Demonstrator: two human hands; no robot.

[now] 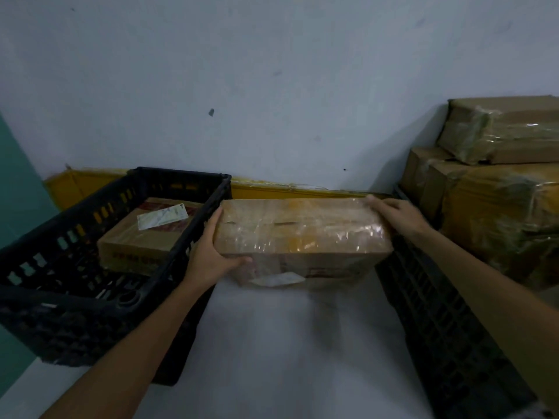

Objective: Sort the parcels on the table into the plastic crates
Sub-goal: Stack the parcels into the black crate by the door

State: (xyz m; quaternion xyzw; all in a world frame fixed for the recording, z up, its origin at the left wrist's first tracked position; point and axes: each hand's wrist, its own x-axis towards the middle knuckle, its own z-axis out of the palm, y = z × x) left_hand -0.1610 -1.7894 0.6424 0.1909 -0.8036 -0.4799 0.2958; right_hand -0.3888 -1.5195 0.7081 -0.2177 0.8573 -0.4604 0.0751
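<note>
Holding entry, one item: a brown taped parcel (pixel 302 234), lying flat and lengthwise between two black crates, over the white worktop (pixel 287 343); whether it rested there or was already lifted could not be told. The left hand (pixel 208 252) clasped its near left end, thumb wrapped onto the front face. The right hand (pixel 396 214) gripped the far right corner, fingers (pixel 375 202) curled over the top edge. The opposed two-end hold probably suited the parcel's length and slippery film. The left crate (pixel 178 173) held one labelled parcel (pixel 145 237) with room beside it. The right crate (pixel 438 313) stood against a stack of wrapped parcels (pixel 499 213). Judgement: the held parcel was mid-sorting, its destination undecided.
</note>
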